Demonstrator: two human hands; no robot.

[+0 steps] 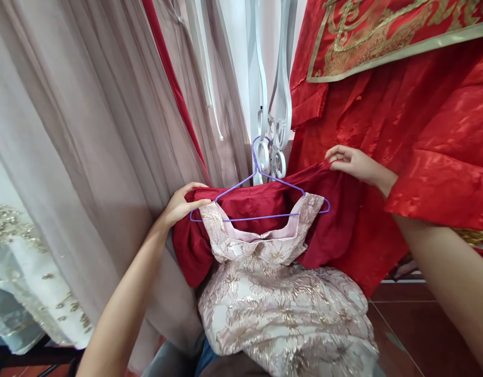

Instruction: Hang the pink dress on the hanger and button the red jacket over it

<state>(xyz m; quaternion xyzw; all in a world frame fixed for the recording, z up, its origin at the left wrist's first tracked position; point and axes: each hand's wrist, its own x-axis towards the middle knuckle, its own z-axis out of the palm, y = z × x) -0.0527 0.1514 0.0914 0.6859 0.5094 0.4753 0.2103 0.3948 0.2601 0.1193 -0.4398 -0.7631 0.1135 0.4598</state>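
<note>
A pale pink dress [288,303] with a gold floral pattern hangs by its straps from a purple hanger [261,217]. Behind it spreads a dark red garment [339,225]. My left hand [182,206] closes on the red garment's edge by the hanger's left end, thumb near the dress strap. My right hand [351,163] pinches the red garment's upper right edge and holds it out to the side. The hanger's hook rises in front of white scrollwork; whether it is hooked there I cannot tell.
Greyish-pink curtains [92,131] fill the left. White metal scrollwork [280,120] stands behind the hanger. Bright red garments [363,115] with gold embroidery hang on the right, one sleeve over my right forearm. A beaded white garment [41,283] hangs at lower left above reddish floor tiles [418,324].
</note>
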